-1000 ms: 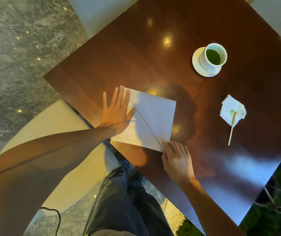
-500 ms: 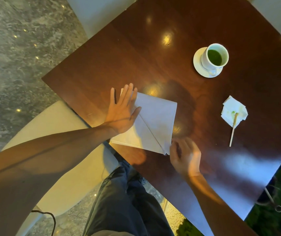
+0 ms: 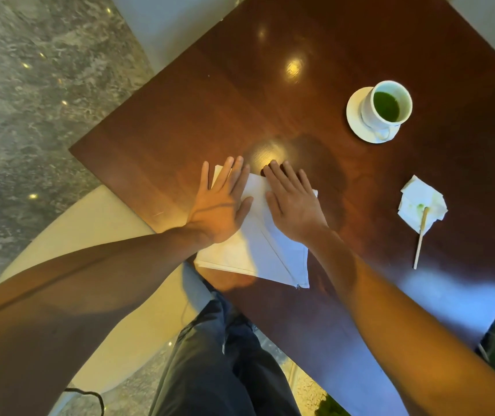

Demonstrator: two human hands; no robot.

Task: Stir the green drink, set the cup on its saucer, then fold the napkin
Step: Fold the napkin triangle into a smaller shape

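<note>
Head view: the right hand (image 3: 295,205) has left the near corner of the napkin (image 3: 273,256), where it pinched the edge half a second ago, and now lies flat, fingers straight, on the far half at about twelve o'clock from that corner. The left hand (image 3: 220,205) stays spread and pressing at the napkin's ten o'clock side, gripping nothing. The napkin sits at the table's (image 3: 180,121) near edge, a diagonal crease showing. The cup (image 3: 388,106) of green drink already stands on its saucer (image 3: 357,121) at two o'clock, well apart; the stirrer (image 3: 421,235) rests on a stained tissue (image 3: 420,199). So, likely, only smoothing the fold remains.
</note>
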